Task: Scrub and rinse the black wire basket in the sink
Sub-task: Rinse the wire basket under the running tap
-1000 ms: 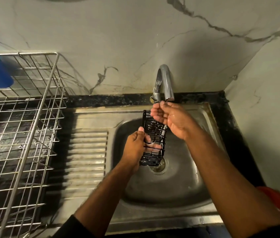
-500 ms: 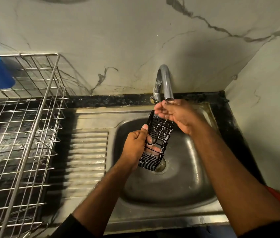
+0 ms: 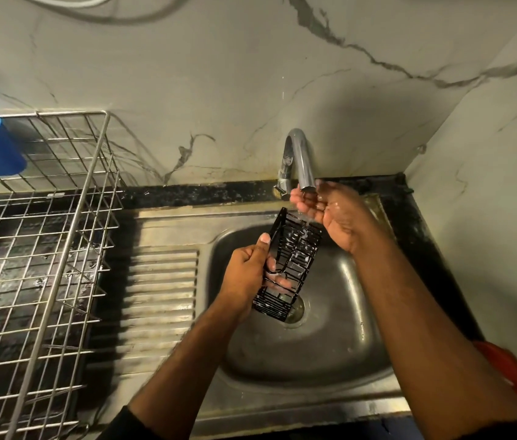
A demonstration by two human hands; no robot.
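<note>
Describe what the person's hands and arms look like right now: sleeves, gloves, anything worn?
Both hands are bare, no gloves. The left hand and right hand show no rings or wristbands that I can make out. Both forearms are uncovered up to dark, black-looking sleeves at the bottom edge of the view. The right hand looks wet, with a glossy sheen.

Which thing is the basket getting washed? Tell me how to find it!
Find the steel sink under the curved tap. Above its drain, the left hand grips the black wire basket, tilted under the water. The other rack is silver.
</note>
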